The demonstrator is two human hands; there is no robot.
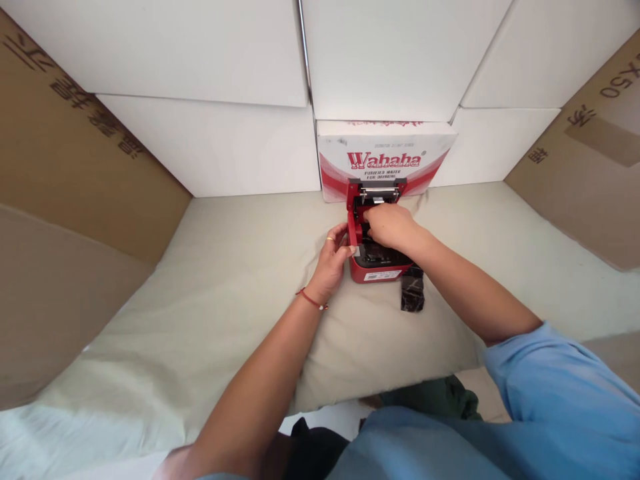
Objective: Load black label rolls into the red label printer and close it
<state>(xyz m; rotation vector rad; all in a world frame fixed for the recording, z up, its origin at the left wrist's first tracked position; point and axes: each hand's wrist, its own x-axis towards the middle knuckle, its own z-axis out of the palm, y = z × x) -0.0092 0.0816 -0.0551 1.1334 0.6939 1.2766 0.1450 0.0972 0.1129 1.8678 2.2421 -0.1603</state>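
Observation:
A small red device (pixel 373 270) with its lid raised sits on a pale cloth-covered surface (pixel 225 293), in front of a white and red carton. My left hand (pixel 333 260) grips the device's left side, fingers curled against it; a ring and a red wrist string show. My right hand (pixel 390 223) reaches down into the open black interior with fingers bent, so what they touch is hidden. A small black object (pixel 413 288) lies on the cloth just right of the device.
A carton printed "Wahaha" (pixel 385 157) stands right behind the device. White boxes (pixel 215 80) are stacked along the back. Brown cardboard boxes flank the left (pixel 65 167) and the right (pixel 590 153). My blue sleeve (pixel 550 387) fills the lower right.

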